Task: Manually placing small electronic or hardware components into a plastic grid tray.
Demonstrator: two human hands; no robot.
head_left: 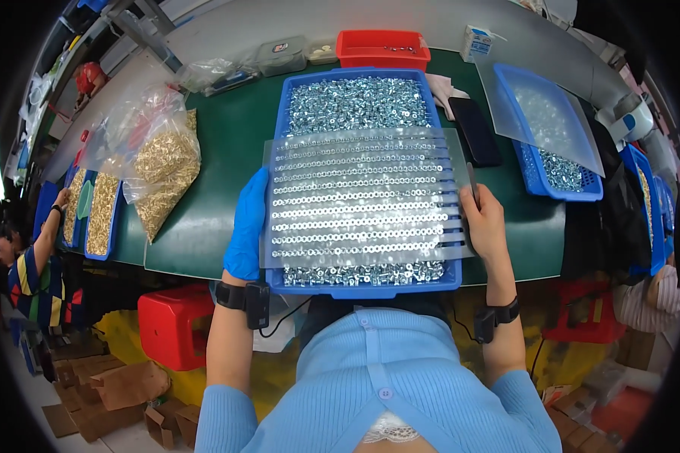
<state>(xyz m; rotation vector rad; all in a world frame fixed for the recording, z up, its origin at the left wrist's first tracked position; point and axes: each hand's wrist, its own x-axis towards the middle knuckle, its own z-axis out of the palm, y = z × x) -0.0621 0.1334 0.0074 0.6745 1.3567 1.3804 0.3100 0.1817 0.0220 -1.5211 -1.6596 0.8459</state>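
Note:
A translucent slotted plate (459,149) lies over a blue tray (370,290), carrying many rows of small round silver metal pieces. My left hand (248,226), in a blue glove, is closed on the plate's left edge. On the right edge, my bare right hand (488,226) grips with thumb and fingers; a thin dark strip (472,178) shows beside its fingertips. Loose silver pieces (359,102) fill the tray and show beyond and in front of the plate. The plate hides the tray's middle.
A black phone (474,132) lies right of the tray, near another blue tray (593,189) partly covered by a clear sheet. Behind stands a red bin (383,47). Bags of brass-coloured pieces (162,177) lie left. A co-worker's hand (62,198) is at the far left.

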